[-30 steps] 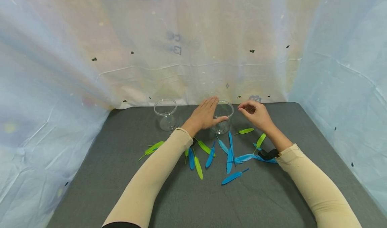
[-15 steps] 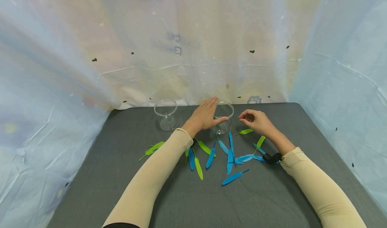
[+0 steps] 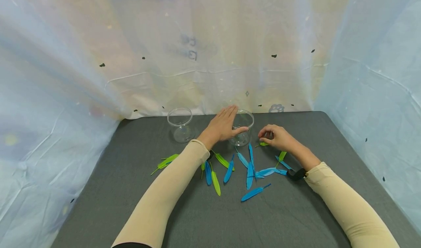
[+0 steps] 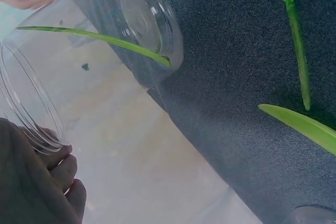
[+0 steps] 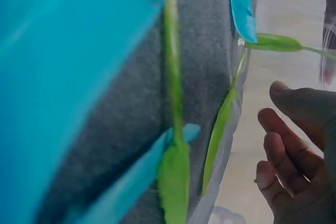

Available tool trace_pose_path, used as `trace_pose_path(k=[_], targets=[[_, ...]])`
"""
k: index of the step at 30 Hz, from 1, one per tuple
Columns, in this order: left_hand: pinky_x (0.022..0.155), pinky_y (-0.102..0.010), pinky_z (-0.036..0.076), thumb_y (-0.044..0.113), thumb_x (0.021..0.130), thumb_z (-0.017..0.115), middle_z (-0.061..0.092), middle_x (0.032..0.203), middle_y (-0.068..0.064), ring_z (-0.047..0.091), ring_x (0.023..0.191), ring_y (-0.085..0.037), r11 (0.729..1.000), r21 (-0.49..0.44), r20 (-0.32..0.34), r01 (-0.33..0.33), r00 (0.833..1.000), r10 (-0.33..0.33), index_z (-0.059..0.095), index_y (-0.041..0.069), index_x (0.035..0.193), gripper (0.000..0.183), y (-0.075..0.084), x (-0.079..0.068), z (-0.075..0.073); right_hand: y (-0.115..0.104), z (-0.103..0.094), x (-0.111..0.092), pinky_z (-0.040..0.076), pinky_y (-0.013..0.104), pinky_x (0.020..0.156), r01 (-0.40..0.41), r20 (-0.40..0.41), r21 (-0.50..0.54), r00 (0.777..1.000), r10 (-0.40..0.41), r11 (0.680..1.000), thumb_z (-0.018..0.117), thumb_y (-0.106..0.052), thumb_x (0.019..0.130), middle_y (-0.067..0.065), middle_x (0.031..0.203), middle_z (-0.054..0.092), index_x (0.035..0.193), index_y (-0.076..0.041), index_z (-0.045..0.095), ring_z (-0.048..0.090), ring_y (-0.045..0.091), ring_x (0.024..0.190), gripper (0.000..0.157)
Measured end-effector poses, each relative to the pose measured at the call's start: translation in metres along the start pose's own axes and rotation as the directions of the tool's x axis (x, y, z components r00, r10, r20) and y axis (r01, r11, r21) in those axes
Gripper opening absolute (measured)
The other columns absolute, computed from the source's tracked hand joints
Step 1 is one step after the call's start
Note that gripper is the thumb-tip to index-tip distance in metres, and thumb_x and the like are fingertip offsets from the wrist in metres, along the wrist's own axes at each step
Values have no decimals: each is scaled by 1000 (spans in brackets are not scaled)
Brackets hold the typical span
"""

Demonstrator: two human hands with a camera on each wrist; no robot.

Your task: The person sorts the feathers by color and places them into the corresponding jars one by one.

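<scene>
My left hand (image 3: 222, 124) holds the right-hand clear plastic cup (image 3: 243, 139), thumb across its near side and fingers behind it. In the left wrist view those fingers lie at the cup's rim, and one green feather (image 4: 115, 41) stands slanted inside the cup. To the right of the cup my right hand (image 3: 277, 137) hovers low over a green feather (image 3: 264, 144) on the table, partly hiding it. The right wrist view has a gap between thumb and fingertips, with nothing in it. Blue feathers (image 3: 249, 175) lie just in front of the cup.
A second clear plastic cup (image 3: 182, 133) stands at the back left. Several green and blue feathers lie scattered across the grey table (image 3: 230, 222), some crossing each other, one green pair (image 3: 167, 161) farther left. A hanging sheet (image 3: 230, 83) borders the table's back edge.
My right hand has come down and toward me, from beside the cup's rim to the green feather. The left hand and both cups have kept their places.
</scene>
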State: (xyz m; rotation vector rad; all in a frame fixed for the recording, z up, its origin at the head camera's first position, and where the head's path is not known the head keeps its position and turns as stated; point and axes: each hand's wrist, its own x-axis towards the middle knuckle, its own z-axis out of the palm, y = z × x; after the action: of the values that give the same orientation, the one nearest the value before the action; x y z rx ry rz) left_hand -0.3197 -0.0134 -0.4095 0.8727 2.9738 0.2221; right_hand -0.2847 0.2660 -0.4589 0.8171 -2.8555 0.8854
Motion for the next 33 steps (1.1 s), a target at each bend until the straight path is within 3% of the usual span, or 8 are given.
trace_pose_path(k=[8, 20, 28, 33], targets=[[137, -39, 3, 81, 103, 36, 5, 182, -6, 6, 168, -24, 1000, 1, 4, -3, 1000, 3, 4, 11, 174, 105, -2, -1, -1, -1, 6, 1, 56, 51, 85, 55, 53, -14, 997, -54, 998, 81, -5, 96, 6, 105, 72, 106, -7, 79, 61, 28, 98, 10], [137, -39, 2, 81, 103, 37, 6, 182, -6, 6, 168, -23, 1000, -4, 10, -5, 1000, 5, 6, 10, 174, 105, 0, -2, -3, -8, 13, 0, 51, 48, 86, 49, 134, -61, 990, -41, 997, 82, -9, 96, 7, 108, 72, 107, -7, 80, 58, 30, 101, 11], [137, -40, 4, 79, 105, 35, 7, 182, -7, 8, 167, -24, 1000, -6, 2, -11, 1000, 11, 8, 10, 174, 101, 1, -4, -4, -7, 15, 1, 49, 45, 83, 21, 140, -100, 990, -7, 995, 83, -11, 96, 5, 106, 70, 99, -9, 80, 56, 29, 97, 4], [137, -40, 4, 78, 105, 34, 7, 182, -7, 7, 167, -24, 1000, 3, 4, -6, 1000, 6, 6, 10, 174, 101, 1, -5, -4, -7, 16, 1, 49, 47, 82, 38, 130, -103, 991, -25, 994, 82, -11, 96, 5, 103, 69, 94, -10, 79, 56, 29, 95, 4]])
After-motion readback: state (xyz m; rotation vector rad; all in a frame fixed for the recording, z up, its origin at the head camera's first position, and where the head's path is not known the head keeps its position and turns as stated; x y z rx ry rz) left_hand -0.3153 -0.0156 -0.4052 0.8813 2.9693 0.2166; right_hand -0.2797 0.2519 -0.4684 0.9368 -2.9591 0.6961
